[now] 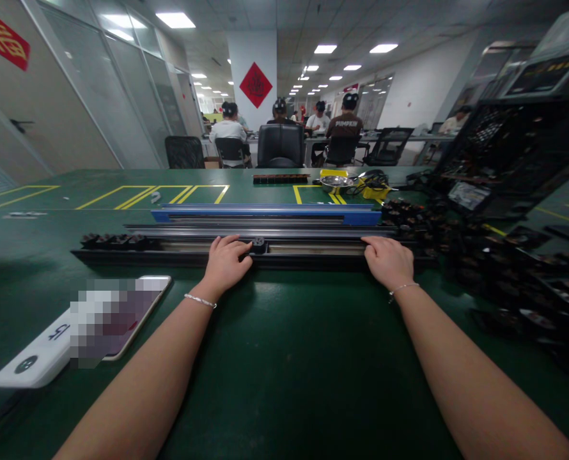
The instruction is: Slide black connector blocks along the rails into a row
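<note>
Green tabletop (284, 390) spreads beneath two bare forearms, each with a thin bracelet at the wrist. To the left, a white device (35, 358) lies beside a phone (133, 322), its surface partly pixelated. The left hand (227, 263) and right hand (389, 260) are well apart on a long black rail (313, 261), which lies crosswise on the table. The left hand's thumb and fingers are spread, the forefinger's tip at a small black block (258, 245) seated in the rail's channel; the right hand's fingers bend over the rail farther along. Whether either hand grips, I cannot tell. More black pieces (113, 241) line the rail's left end, and a blurred dark heap (529, 281) covers the table at right. Just beyond the rail lie a grey bar (303, 231) and a blue bar (364, 217). Farther back come a dark strip (280, 179) and a metal bowl (336, 182), then chairs (280, 145) and seated people (346, 122).
</note>
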A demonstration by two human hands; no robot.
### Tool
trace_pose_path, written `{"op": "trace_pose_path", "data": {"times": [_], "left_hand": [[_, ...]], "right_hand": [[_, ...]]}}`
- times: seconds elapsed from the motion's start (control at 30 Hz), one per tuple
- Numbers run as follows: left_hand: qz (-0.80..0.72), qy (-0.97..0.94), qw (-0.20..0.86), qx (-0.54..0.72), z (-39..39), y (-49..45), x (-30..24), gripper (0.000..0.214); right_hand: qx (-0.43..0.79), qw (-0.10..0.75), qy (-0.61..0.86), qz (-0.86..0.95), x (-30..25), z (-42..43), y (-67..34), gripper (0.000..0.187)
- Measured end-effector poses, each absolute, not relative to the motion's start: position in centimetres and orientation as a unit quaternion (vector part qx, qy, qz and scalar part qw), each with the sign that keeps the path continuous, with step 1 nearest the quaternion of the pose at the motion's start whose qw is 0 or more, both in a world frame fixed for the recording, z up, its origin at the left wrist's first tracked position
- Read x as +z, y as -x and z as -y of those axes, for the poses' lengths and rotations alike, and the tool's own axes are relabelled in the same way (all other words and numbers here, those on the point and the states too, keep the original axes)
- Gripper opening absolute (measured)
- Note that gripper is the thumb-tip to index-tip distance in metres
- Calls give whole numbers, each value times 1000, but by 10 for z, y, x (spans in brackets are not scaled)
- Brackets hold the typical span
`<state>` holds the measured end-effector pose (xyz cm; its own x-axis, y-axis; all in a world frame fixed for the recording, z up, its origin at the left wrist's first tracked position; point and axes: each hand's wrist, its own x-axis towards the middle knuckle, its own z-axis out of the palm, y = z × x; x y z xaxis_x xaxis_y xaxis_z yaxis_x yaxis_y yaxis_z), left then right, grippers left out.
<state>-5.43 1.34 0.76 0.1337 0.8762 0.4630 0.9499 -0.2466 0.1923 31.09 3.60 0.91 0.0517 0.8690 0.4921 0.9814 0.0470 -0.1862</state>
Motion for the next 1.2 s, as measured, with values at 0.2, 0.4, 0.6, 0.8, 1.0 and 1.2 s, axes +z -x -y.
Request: {"op": "trace_pose_path", "data": {"times": [0.2,0.4,0.6,0.8,1.0,1.2], "left_hand": [[601,759,73,-241,-12,48,8,39],[595,763,74,-243,-12,47,7,40],[594,766,72,-233,-11,47,8,41],[592,773,65,-220,-11,47,8,41],[591,779,60,-198,-11,46,8,44],[583,788,54,-193,-10,43,9,46]], "right_hand": [[-119,246,683,677,8,-36,-311,41],[-120,250,683,676,7,-37,-312,41],[-115,249,681,678,8,-36,-311,41],[-109,250,683,678,10,-35,-310,42],[-114,250,681,679,11,-34,-310,41],[-111,241,685,678,10,-34,-309,41]]}}
